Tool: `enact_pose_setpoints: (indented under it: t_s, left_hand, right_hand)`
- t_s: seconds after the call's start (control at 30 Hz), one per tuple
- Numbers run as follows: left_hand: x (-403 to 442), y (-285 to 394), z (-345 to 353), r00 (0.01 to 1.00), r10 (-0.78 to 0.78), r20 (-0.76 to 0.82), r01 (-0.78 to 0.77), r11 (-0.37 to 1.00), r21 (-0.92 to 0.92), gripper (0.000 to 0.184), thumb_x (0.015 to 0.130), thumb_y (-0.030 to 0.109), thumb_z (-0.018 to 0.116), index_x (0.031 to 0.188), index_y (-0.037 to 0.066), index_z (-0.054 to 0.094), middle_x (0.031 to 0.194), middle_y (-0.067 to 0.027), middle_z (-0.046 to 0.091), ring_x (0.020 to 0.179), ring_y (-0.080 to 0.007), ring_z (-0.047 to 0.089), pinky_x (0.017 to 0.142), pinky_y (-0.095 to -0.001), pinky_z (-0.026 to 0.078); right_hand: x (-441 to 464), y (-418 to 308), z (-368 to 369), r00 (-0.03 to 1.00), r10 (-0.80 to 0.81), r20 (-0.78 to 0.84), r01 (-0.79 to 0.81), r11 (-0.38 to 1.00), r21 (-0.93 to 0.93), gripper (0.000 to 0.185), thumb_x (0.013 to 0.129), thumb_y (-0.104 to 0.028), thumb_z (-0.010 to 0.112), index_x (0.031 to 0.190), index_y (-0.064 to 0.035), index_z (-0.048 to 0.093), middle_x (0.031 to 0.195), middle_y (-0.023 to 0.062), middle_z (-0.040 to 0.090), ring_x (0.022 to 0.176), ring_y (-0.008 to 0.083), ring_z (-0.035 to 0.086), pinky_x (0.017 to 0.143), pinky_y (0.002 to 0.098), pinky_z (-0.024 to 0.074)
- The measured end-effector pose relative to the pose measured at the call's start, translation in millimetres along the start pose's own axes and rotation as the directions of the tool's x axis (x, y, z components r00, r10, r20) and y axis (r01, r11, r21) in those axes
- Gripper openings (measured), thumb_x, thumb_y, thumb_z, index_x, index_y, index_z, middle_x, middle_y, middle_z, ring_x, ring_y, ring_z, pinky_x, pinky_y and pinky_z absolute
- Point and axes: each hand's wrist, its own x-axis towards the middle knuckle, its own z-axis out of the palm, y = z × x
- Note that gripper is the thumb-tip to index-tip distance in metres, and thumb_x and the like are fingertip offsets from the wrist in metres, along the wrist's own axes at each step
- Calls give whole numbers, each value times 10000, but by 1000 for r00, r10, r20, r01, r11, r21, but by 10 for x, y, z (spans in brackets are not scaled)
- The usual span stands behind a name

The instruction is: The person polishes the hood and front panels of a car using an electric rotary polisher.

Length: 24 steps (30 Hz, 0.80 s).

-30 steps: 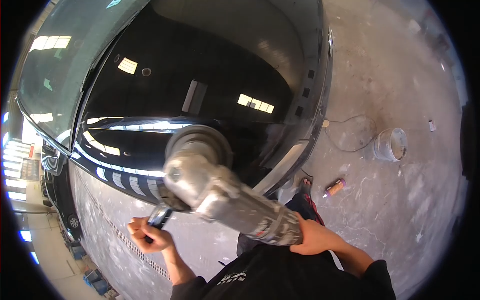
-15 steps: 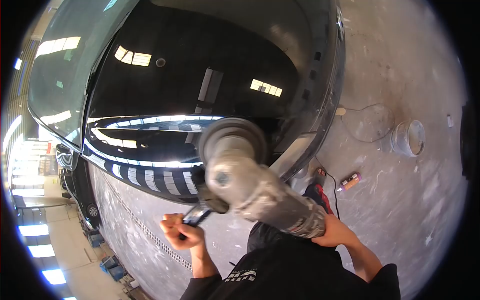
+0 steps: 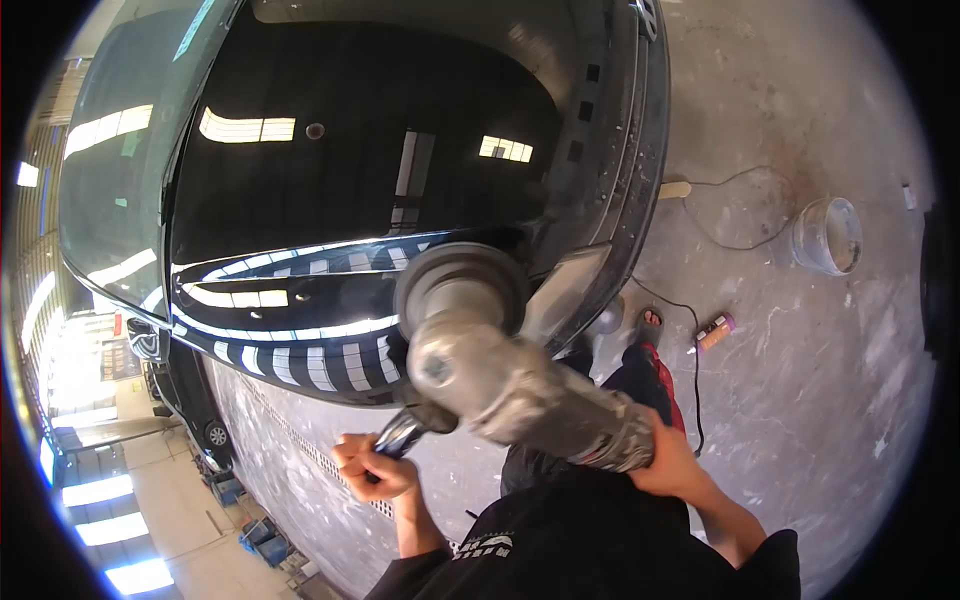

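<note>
A rotary polisher (image 3: 520,395) spans the space in front of me, its round pad (image 3: 462,270) over the front corner of a black car. My left hand (image 3: 375,468) is closed around the polisher's dark side handle (image 3: 400,432). On the rear of the tool body, my right hand (image 3: 670,462) is wrapped round the grip, its fingers partly hidden. The glossy black hood (image 3: 350,190) mirrors ceiling lights, and the headlight (image 3: 568,290) lies just right of the pad. Whether the pad touches the paint is hidden by the tool.
On the grey floor to the right are a bucket (image 3: 828,237), an orange bottle (image 3: 714,332) and a dark cord (image 3: 697,390) running near my foot (image 3: 650,322). A second dark car (image 3: 190,395) stands at left, with blue bins (image 3: 265,542) along the wall.
My view has shifted, so the car sits slightly further left and the bucket and bottle appear moved. Both hands keep their hold on the polisher, whose place over the car's corner is much the same.
</note>
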Motion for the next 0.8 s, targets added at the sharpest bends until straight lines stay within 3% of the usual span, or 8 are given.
enact_pose_setpoints:
  t_s: [0.1, 0.2, 0.27, 0.33, 0.4, 0.53, 0.63, 0.8]
  left_hand:
    - [-6, 198, 379, 990, 115, 80, -109, 992, -68, 191, 926, 97, 554, 793, -12, 470, 698, -128, 493, 588, -200, 437, 539, -331, 351]
    - [186, 196, 630, 972, 206, 110, -196, 976, -97, 159, 906, 84, 564, 824, -31, 493, 699, -157, 524, 591, -215, 469, 532, -325, 374]
    - [332, 120, 631, 983, 172, 70, -162, 979, -125, 192, 932, 95, 563, 805, -20, 476, 721, -152, 542, 646, -227, 505, 570, -331, 395]
    - [506, -54, 531, 994, 108, -11, -107, 993, 55, 272, 972, 126, 536, 753, -4, 440, 715, -115, 520, 669, -203, 479, 614, -334, 387]
    - [626, -376, 338, 991, 50, -121, -46, 998, 36, 316, 996, 153, 517, 731, -6, 452, 713, -95, 501, 688, -183, 455, 647, -347, 382]
    - [653, -863, -191, 925, -136, -355, 226, 947, 228, 354, 990, 216, 551, 731, -24, 520, 710, -81, 517, 685, -176, 472, 611, -335, 393]
    - [549, -790, -365, 858, -291, -423, 398, 897, 191, 359, 992, 209, 549, 723, -26, 508, 710, -83, 513, 676, -171, 472, 603, -321, 392]
    - [104, -205, -4, 963, -144, -227, 175, 977, 123, 315, 999, 145, 521, 732, 32, 399, 694, -60, 434, 702, -169, 433, 685, -360, 391]
  right_hand:
    - [99, 406, -51, 980, -24, -198, 64, 978, 198, 712, 704, -185, 797, 1327, -69, 473, 1076, 215, 686, 1032, 412, 653, 877, 405, 530]
    - [246, 534, -12, 962, -65, -266, 141, 950, 280, 723, 704, -209, 804, 1324, -48, 469, 1084, 215, 688, 1046, 390, 656, 881, 407, 525]
    - [255, 291, -75, 969, -67, -237, 145, 934, 326, 716, 719, -196, 783, 1334, -34, 453, 1068, 229, 686, 1049, 397, 651, 895, 407, 518]
    - [300, -95, -151, 976, -101, -193, 147, 960, 237, 649, 738, -162, 735, 1311, -35, 458, 1052, 243, 680, 1025, 435, 644, 890, 433, 523]
    - [414, -585, -233, 988, -126, -87, 129, 991, 36, 613, 742, -143, 676, 1290, -39, 422, 996, 265, 672, 932, 474, 645, 809, 501, 533]
    - [673, -1099, -184, 975, -201, 95, 213, 966, -144, 643, 732, -147, 672, 1294, -25, 386, 1013, 266, 662, 896, 474, 643, 780, 539, 524]
    - [664, -1136, -132, 966, -200, 161, 229, 956, -184, 647, 739, -167, 668, 1303, -26, 384, 968, 266, 667, 889, 466, 648, 775, 528, 528]
    - [260, -475, -357, 992, -77, 100, 92, 983, -158, 660, 735, -153, 675, 1316, -13, 395, 970, 277, 667, 943, 472, 634, 805, 514, 529]
